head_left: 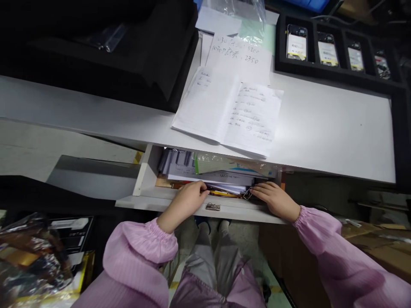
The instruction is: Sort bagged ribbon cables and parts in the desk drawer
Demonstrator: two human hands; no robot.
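Left hand [186,202] fingers [202,188] are curled and bunched together on the front edge of the stack of papers [208,176]. I can't tell if they're actually pinching a sheet or just resting there. Right hand [276,200] fingers [261,188] lie flat, side by side and gripping nothing, with the tips at the stack's right end, just beside a small metal clip [247,195]. The stack sits in the one open drawer [146,171] under the desk [321,128], its long axis running left to right along the drawer front. The desk edge hides the back half, so there's no counting the sheets. One metal latch [212,206] sits on the drawer front between the two hands. Up on the desk are one open notebook [227,111], a loose handwritten sheet [240,57] whose writing is too small to read, and a black tray [340,70] holding four phones [296,42], with the far-right one blurry.
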